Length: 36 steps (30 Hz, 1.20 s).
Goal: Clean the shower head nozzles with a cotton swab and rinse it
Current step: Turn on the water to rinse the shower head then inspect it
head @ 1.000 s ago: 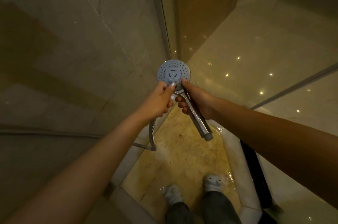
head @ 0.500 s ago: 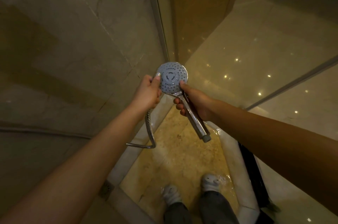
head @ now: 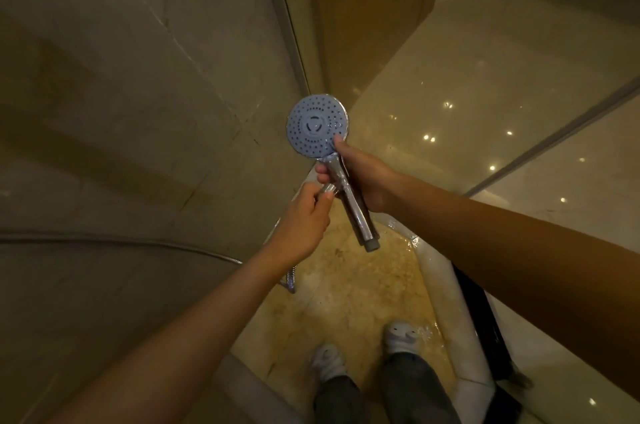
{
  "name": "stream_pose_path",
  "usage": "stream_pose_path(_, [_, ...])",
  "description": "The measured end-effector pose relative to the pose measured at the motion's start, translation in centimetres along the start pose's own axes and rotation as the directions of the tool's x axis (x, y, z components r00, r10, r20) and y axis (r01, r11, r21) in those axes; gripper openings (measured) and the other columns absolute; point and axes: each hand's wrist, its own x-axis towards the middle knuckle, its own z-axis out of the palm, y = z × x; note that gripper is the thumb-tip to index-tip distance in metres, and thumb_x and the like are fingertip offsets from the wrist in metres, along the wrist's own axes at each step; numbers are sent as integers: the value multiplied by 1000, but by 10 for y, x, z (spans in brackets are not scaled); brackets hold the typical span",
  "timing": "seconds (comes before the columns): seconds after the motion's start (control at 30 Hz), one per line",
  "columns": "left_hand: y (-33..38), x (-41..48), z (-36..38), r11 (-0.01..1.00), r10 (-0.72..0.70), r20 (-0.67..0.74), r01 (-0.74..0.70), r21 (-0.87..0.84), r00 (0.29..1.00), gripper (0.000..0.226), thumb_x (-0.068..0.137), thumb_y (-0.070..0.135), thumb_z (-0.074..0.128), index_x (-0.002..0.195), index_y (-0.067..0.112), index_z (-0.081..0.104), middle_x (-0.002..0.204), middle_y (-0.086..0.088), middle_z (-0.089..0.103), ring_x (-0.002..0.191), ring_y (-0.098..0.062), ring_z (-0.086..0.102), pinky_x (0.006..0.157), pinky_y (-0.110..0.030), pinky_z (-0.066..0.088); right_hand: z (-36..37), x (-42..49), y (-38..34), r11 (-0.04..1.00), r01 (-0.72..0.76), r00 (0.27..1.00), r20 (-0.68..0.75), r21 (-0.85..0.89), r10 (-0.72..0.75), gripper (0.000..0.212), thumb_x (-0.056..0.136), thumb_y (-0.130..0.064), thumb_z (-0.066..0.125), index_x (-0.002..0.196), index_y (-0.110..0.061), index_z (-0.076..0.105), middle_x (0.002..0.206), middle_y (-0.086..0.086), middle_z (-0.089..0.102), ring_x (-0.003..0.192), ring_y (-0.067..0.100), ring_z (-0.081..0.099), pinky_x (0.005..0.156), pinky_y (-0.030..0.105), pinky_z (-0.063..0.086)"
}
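Note:
The chrome shower head (head: 316, 125) faces me with its round grey nozzle plate up. My right hand (head: 365, 176) grips the top of its handle (head: 358, 219), thumb on the plate's lower right edge. The handle's lower end hangs free with no hose attached. My left hand (head: 301, 222) is just left of the handle, closed on the metal end of the hose (head: 291, 276), which drops below my wrist. No cotton swab is visible.
A marble wall fills the left, with the hose running along it (head: 138, 243). A glass panel with a metal frame (head: 294, 42) stands ahead. Below are the wet shower floor (head: 363, 292), a white curb (head: 446, 288) and my feet in grey slippers (head: 401, 337).
My left hand has come down from the left rim of the nozzle plate to beside the handle, still holding the hose end. The shower head has tilted a little more upright.

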Motion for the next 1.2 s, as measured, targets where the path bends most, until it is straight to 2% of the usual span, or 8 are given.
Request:
stream_pose_path(0.2, [0, 11, -23, 999, -38, -139, 38, 0, 990, 25, 97, 36, 36, 74, 26, 37, 60, 3, 46, 39, -2, 40, 36, -16, 30, 1, -5, 3, 998, -59, 998, 11, 31, 58, 48, 101, -49, 30, 122, -13, 53, 69, 0, 52, 55, 9, 46, 45, 18, 41])
stream_pose_path(0.37, [19, 33, -49, 993, -54, -193, 32, -112, 980, 27, 96, 44, 35, 75, 27, 37, 60, 3, 43, 33, -1, 37, 31, -15, 26, 3, -3, 7, 998, -59, 998, 3, -39, 59, 48, 100, -51, 31, 127, -16, 48, 65, 1, 53, 50, 9, 49, 44, 19, 43])
stream_pose_path(0.5, [37, 38, -52, 997, -56, -141, 47, -65, 988, 27, 97, 43, 32, 77, 26, 37, 62, 3, 43, 43, -9, 35, 36, -19, 27, 10, -1, 4, 999, -48, 999, -14, -27, 47, 52, 98, -52, 34, 126, -10, 49, 77, 3, 59, 61, 11, 58, 53, 21, 50])
stream_pose_path(0.7, [45, 18, -29, 997, -16, 7, 17, -82, 1000, 25, 98, 37, 34, 86, 17, 40, 62, 2, 42, 35, 0, 37, 34, -14, 29, 18, -1, -9, 997, 69, 998, -4, -20, -69, 49, 101, -43, 34, 138, -12, 44, 111, 14, 60, 83, 20, 58, 70, 30, 46])
stream_pose_path(0.83, [32, 6, -10, 1000, 12, 36, -11, -18, 999, 26, 97, 37, 36, 80, 18, 42, 61, 3, 43, 42, -4, 40, 41, -21, 32, 22, -1, -13, 994, 98, 995, -25, 47, -96, 47, 101, -39, 38, 136, -9, 46, 88, 7, 60, 73, 16, 58, 67, 27, 50])
stream_pose_path(0.9, [24, 4, -3, 999, 21, 50, -22, 26, 999, 27, 96, 40, 37, 83, 17, 44, 61, 4, 45, 49, -8, 39, 47, -27, 31, 23, 1, -13, 992, 119, 992, -46, 43, -117, 46, 100, -39, 39, 135, -9, 47, 86, 5, 60, 72, 14, 59, 65, 26, 51])
stream_pose_path(1.0, [18, 3, -2, 997, 32, 49, -29, -66, 998, 24, 96, 36, 40, 80, 18, 44, 59, 3, 43, 49, -11, 38, 51, -30, 30, 24, 1, -12, 991, 135, 989, -70, 23, -133, 45, 100, -41, 41, 132, -11, 49, 87, 6, 61, 70, 14, 59, 61, 26, 52])
stream_pose_path(1.2, [29, 14, -27, 994, 36, -99, -46, -101, 994, 23, 96, 41, 38, 80, 27, 47, 61, 8, 46, 46, -5, 39, 45, -23, 30, 20, -5, -10, 995, 73, 996, -48, -62, -76, 45, 99, -45, 38, 126, -11, 53, 74, 4, 58, 56, 12, 51, 48, 23, 43])
